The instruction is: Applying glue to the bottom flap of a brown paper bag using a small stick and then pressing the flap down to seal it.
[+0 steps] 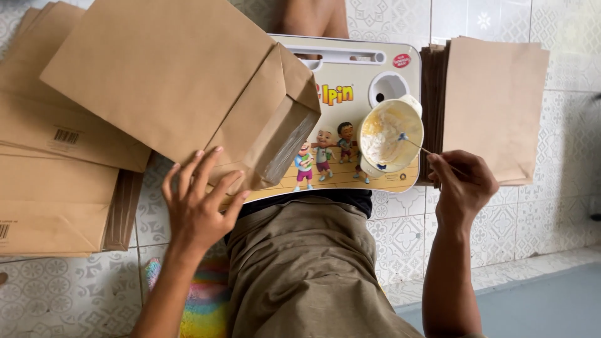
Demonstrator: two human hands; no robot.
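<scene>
Beside bowl [389,134] — paper stacks [488,103], lap tray [369,81]

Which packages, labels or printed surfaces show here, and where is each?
Brown paper bag: under left hand, bottom folded open.
Barcode label: on left bag stack, small black print.
Lap tray: centre, cartoon figures.
Red round sticker: tray's top right.
Bag stack: right, plain brown.

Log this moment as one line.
left hand: flat on paper bag | right hand: holds stick in paste bowl | bowl on lap tray
</scene>
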